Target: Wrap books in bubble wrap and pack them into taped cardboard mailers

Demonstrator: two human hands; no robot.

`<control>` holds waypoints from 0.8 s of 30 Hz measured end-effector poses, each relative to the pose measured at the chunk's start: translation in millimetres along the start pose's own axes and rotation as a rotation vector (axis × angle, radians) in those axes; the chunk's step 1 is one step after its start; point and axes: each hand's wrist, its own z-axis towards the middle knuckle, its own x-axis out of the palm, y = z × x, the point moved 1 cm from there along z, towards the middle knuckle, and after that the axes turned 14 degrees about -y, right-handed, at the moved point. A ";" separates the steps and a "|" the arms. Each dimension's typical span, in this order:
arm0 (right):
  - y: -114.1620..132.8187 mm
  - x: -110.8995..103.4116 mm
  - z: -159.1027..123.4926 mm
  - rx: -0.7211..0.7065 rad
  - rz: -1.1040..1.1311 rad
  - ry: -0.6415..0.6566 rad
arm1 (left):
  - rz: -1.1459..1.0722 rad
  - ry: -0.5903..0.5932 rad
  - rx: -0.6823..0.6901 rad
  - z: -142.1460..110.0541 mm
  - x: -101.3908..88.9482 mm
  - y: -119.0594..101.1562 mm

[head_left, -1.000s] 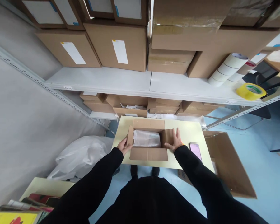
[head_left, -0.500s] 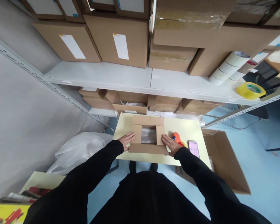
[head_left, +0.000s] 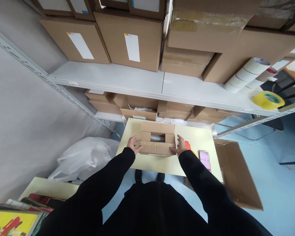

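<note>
A small cardboard box [head_left: 157, 148] sits on the pale yellow table [head_left: 162, 165] in front of me. Its near flap lies folded inward over the side flaps, while the far flap [head_left: 157, 127] still stands outward. Through the gap between flaps, clear or greyish plastic [head_left: 157, 138] shows inside. My left hand [head_left: 134, 145] is at the box's left side, fingers spread, thumb by the near left corner. On the right, my right hand [head_left: 179, 146] has its fingers apart beside the box and its thumb on the near flap. Partly behind that hand lies an orange tape dispenser [head_left: 187, 145].
A phone [head_left: 205, 160] lies at the table's right. Ahead, a shelf [head_left: 137, 78] carries large cartons, white tape rolls [head_left: 247, 75] and a yellow tape roll [head_left: 268, 100]. A big open carton [head_left: 238, 173] stands right; a white plastic bag [head_left: 86, 157] and books [head_left: 14, 223] are left.
The near flap, which stuck out toward me, is now folded in over the side flaps. Both hands have moved from lying on the side flaps to the box's sides, fingers raised.
</note>
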 end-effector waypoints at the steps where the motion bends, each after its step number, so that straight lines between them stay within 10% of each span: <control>1: -3.0 0.8 7.6 -0.012 0.023 0.044 | -0.025 0.027 -0.044 0.6 1.8 2.0; 11: -7.1 0.8 81.3 0.026 0.329 0.152 | -0.092 0.101 -0.119 -5.6 8.1 8.7; 18: 3.6 -30.3 44.5 -0.484 -0.019 0.267 | -0.079 0.120 -0.126 -5.2 7.0 11.0; 24: -13.9 -19.1 6.1 -0.504 -0.282 0.314 | 0.031 0.147 0.011 -12.3 -1.1 3.9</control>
